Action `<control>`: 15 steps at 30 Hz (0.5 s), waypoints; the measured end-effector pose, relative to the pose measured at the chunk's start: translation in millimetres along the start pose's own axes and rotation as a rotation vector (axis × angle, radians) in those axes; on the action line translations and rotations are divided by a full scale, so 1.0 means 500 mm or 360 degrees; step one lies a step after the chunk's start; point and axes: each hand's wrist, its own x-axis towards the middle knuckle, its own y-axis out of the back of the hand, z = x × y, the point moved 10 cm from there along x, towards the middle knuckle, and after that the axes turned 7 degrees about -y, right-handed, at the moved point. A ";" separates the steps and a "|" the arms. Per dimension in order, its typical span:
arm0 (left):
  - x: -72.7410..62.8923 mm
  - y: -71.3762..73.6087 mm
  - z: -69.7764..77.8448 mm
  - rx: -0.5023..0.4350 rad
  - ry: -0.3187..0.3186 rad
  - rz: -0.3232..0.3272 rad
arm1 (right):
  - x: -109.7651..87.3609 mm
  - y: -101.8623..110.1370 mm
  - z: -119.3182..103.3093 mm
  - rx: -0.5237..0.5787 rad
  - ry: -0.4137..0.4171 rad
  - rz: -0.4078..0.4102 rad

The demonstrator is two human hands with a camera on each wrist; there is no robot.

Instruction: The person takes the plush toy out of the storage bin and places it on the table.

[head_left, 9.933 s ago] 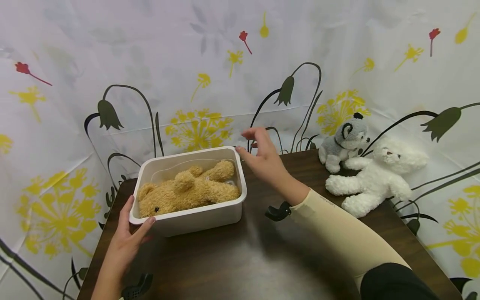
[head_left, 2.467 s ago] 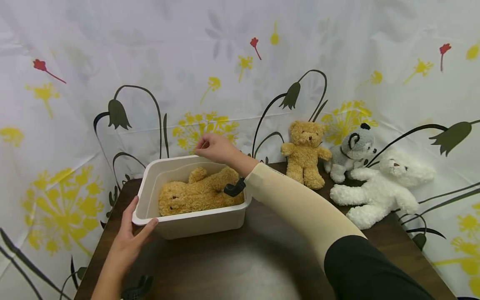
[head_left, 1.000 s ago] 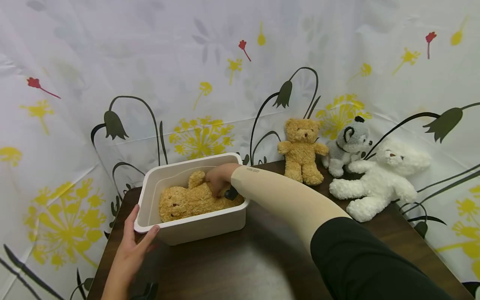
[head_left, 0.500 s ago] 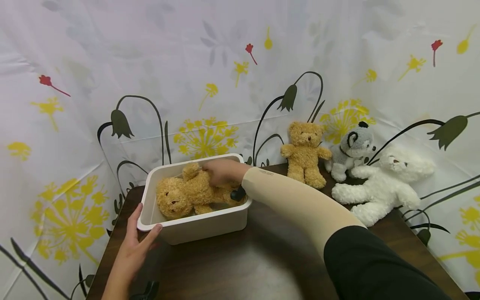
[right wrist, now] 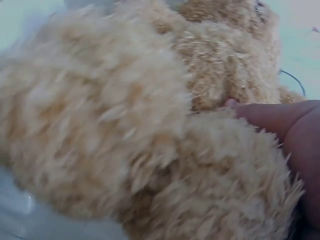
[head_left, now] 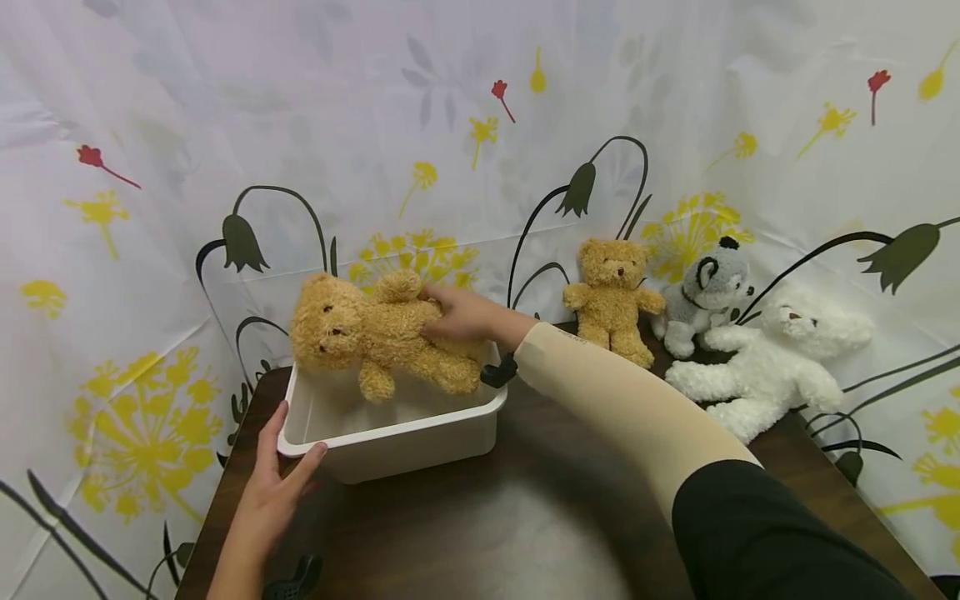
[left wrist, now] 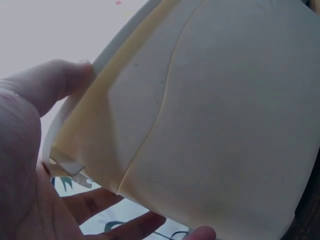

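Observation:
In the head view, a curly tan teddy bear (head_left: 390, 329) lies sideways over a white plastic bin (head_left: 420, 454), its head to the left and its face toward me. My right hand (head_left: 468, 315) grips it by the lower body. Up close in the right wrist view, the bear's fur (right wrist: 100, 115) fills much of the picture, with part of the right hand (right wrist: 280, 120) against it. The left hand (head_left: 262, 500) holds the bin's near left corner. From the left wrist view, that thumb (left wrist: 65, 82) lies at the rim and the fingers reach under the bin's wall (left wrist: 240, 120).
A second tan teddy bear (head_left: 609, 292) is propped upright at the back of the dark wooden table (head_left: 525, 517). Right of it sit a grey plush dog (head_left: 716, 279) and a leaning white plush bear (head_left: 757, 367). A flower-printed curtain (head_left: 450, 100) hangs close behind the table.
Ten seconds ago no tan bear stood on the table; one has since appeared beside the dog. My right hand reached into the bin and raised the bear there to above the rim. The left stayed.

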 end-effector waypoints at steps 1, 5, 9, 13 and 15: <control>0.001 0.001 0.002 0.0001 -0.0007 0.0003 | -0.003 0.012 0.002 0.0064 -0.0002 0.0031; -0.003 0.004 0.005 0.0002 -0.0023 0.0029 | -0.023 0.066 0.010 0.0389 0.0015 0.0227; -0.006 0.003 0.006 0.0002 -0.0023 0.0041 | -0.059 0.126 0.035 0.0888 0.0047 0.0509; -0.005 0.001 0.009 -0.0006 -0.0025 0.0027 | -0.095 0.181 0.087 0.1332 0.0110 0.0771; -0.005 0.000 0.011 -0.0006 -0.0028 0.0017 | -0.114 0.206 0.121 0.1454 0.0117 0.0887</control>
